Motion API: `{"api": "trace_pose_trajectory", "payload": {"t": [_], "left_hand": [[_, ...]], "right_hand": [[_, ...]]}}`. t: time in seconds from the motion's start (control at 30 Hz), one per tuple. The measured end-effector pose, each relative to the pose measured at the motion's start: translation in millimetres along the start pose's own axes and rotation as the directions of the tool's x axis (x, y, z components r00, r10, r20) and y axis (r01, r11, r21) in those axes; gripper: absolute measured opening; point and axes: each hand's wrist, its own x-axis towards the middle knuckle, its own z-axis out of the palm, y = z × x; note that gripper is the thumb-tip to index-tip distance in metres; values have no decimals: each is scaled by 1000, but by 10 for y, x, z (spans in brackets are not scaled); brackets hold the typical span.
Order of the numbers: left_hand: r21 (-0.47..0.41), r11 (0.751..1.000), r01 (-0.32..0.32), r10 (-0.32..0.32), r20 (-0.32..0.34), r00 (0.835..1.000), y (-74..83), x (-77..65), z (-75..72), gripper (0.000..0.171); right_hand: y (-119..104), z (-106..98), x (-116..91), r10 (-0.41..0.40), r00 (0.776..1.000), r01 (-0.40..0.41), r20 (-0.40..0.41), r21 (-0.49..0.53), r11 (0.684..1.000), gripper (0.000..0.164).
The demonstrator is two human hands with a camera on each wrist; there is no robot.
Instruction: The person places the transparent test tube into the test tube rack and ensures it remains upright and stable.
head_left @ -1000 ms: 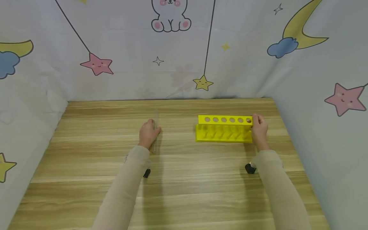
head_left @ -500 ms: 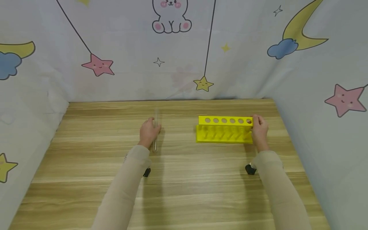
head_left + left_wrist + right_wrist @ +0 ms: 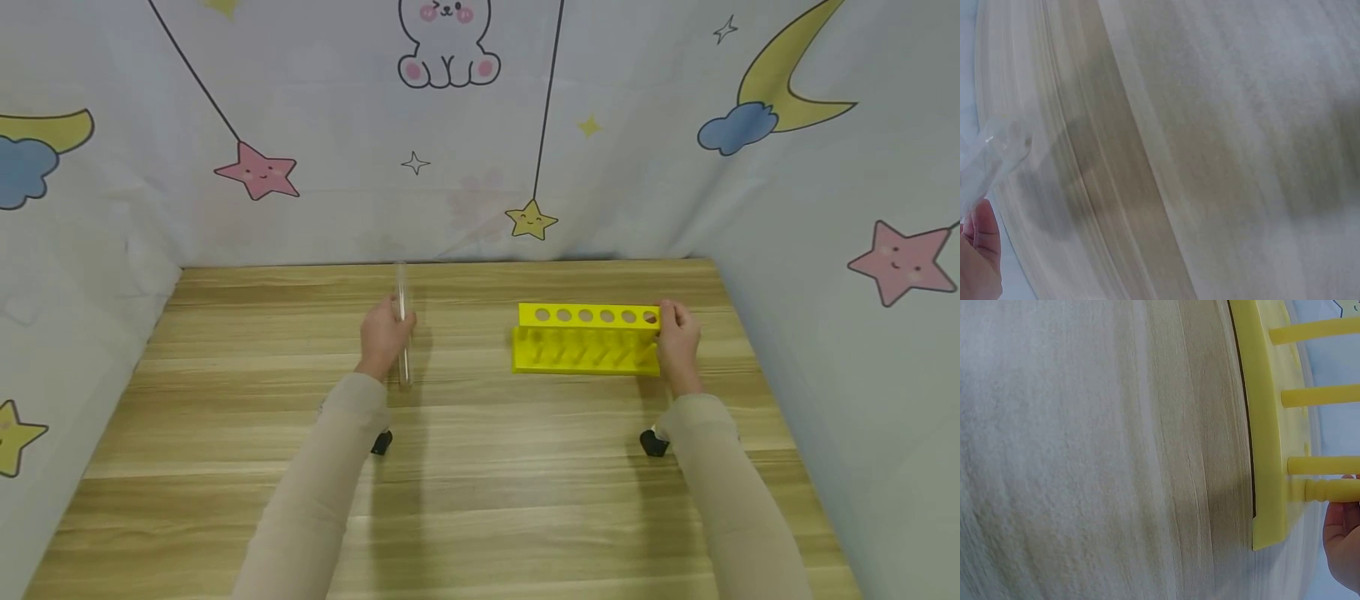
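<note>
A clear test tube (image 3: pixel 403 358) is pinched by my left hand (image 3: pixel 383 333), its far end tilted up above the tabletop. In the left wrist view the rounded end of the test tube (image 3: pixel 999 147) shows at the left edge, with my left hand (image 3: pixel 982 256) below it. A yellow test tube rack (image 3: pixel 585 350) with a row of round holes stands on the table to the right. My right hand (image 3: pixel 678 337) grips the rack's right end. The right wrist view has my right hand (image 3: pixel 1344 540) holding the end post of the rack (image 3: pixel 1266 456).
The wood-grain table (image 3: pixel 480 500) reaches back to a white cloth backdrop (image 3: pixel 337 108) printed with stars and moons. Cloth also hangs along both sides. A small black piece shows under each sleeve (image 3: pixel 705 433).
My left hand has raised the test tube off the table and shifted slightly away and to the left. My right hand and the rack have stayed where they were.
</note>
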Motion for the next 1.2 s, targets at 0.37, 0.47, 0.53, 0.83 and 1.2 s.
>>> {"api": "trace_pose_trajectory", "payload": {"t": [0.37, 0.47, 0.53, 0.83, 1.2], "left_hand": [[-25, 1000, -1, -1, -82, 997, 79, 17, -61, 48], [-27, 999, -24, 21, -111, 994, 111, 29, -75, 49], [-38, 999, -33, 28, -126, 992, 129, 37, -84, 50], [-65, 997, -28, 18, -148, 989, 182, 26, -91, 49], [-90, 993, -76, 57, -195, 979, 235, 30, -91, 48]], "right_hand": [[1, -2, 3, -21, 1000, 21, -11, -30, 999, 27], [-25, -1, -8, -15, 1000, 14, -14, -24, 1000, 28], [-45, 0, -17, -4, 1000, 4, -13, -17, 1000, 28], [-21, 4, -16, 1, 1000, -1, -11, -20, 1000, 28], [47, -5, 31, -8, 1000, 8, -12, -1, 1000, 24]]}}
